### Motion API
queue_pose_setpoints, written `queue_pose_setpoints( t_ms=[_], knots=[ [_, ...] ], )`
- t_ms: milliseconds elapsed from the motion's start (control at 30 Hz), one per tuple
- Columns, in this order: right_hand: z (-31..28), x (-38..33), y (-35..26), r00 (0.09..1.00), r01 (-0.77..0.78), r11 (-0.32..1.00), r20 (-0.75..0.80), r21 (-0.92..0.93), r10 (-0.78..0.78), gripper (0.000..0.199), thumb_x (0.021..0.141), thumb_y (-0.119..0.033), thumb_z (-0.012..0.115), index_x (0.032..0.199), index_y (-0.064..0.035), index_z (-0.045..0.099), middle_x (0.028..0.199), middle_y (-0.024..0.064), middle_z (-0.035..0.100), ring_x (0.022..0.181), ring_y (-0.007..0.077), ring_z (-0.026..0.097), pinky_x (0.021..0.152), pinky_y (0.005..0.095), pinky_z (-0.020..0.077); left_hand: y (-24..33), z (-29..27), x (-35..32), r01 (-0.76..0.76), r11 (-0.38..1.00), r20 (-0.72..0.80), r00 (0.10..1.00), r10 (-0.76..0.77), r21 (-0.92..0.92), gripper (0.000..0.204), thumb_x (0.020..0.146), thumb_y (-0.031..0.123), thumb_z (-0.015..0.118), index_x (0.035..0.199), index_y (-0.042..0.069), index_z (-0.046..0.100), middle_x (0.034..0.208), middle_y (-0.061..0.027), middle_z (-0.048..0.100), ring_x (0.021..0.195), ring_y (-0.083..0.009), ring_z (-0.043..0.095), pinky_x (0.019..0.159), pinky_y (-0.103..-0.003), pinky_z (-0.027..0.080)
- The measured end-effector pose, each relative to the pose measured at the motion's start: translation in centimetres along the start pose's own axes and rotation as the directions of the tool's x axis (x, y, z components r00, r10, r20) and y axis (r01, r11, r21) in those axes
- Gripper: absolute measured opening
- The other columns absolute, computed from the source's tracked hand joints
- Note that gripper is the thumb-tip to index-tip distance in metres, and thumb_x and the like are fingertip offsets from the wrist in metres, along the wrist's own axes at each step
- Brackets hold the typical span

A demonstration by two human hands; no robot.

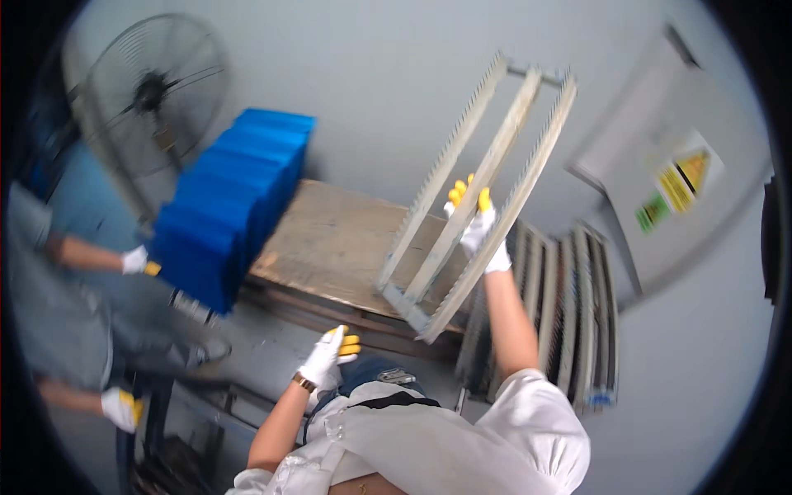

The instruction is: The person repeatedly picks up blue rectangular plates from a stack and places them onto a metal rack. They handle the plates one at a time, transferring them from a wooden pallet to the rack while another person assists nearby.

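Observation:
My right hand [480, 235], in a white glove with yellow fingertips, is closed round the middle bar of a long pale metal rack frame [540, 148] with toothed side rails. The frame tilts, its far end raised toward the wall and its near end over the edge of a wooden board [330, 235]. In front of my waist, my left hand [326, 355], gloved the same way, holds nothing. Its fingers are loosely bent and a little apart. Beside my right forearm stand several similar toothed racks [569, 305], packed in a row.
On the board's left side sits a row of blue corrugated pieces [235, 190]. A co-worker's gloved hand [136, 261] is next to them, the other [122, 410] lower down. A large fan [153, 91] stands behind at left. A grey cabinet [660, 165] with warning labels is at right.

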State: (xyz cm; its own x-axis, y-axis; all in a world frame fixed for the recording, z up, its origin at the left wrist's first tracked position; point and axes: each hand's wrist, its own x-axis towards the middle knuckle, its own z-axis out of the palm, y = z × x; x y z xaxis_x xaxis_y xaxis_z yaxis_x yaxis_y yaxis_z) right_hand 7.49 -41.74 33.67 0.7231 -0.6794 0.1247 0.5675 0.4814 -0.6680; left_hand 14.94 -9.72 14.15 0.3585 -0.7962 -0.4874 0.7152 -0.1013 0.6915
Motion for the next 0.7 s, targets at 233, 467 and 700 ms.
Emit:
queue_pose_setpoints(
  t_ms=[233,467,700],
  knots=[
    [-0.9,1.5,25.1,0.922,-0.368,0.817,0.061,0.443,0.382,0.031,0.083,-0.036,0.045,0.105,-0.0153,0.051,0.1,0.0034,0.055,0.093,0.0202,0.051,0.086,0.0415,0.0393,-0.3,-0.8,-3.4,-0.236,0.938,-0.45,0.887,0.101,-0.255,0.037,0.083,0.028,0.052,0.111,0.012,0.034,0.092,-0.0085,0.053,0.074,-0.0222,0.057,0.06,-0.031,0.05],
    [-9.1,-0.4,38.5,0.626,-0.731,0.53,0.112,0.43,0.772,0.04,0.083,-0.043,0.041,0.107,-0.0128,0.047,0.107,0.0059,0.05,0.099,0.0246,0.047,0.088,0.0465,0.0354,0.6,-3.9,-3.6,-0.495,0.817,-0.673,0.715,0.189,-0.296,0.025,0.079,0.002,0.052,0.103,0.0,0.043,0.096,-0.0117,0.054,0.085,-0.0206,0.057,0.074,-0.032,0.049],
    [-16.4,3.5,33.2,0.136,-0.644,0.219,0.173,-0.733,0.976,0.037,0.086,-0.033,0.039,0.107,-0.0033,0.047,0.104,0.0143,0.054,0.093,0.0311,0.053,0.081,0.0432,0.0425,-2.0,-11.4,0.9,-0.543,0.796,-0.784,0.603,0.147,-0.269,0.015,0.082,0.008,0.05,0.096,0.003,0.052,0.086,-0.0063,0.055,0.074,-0.0172,0.054,0.065,-0.028,0.047]
  ],
)
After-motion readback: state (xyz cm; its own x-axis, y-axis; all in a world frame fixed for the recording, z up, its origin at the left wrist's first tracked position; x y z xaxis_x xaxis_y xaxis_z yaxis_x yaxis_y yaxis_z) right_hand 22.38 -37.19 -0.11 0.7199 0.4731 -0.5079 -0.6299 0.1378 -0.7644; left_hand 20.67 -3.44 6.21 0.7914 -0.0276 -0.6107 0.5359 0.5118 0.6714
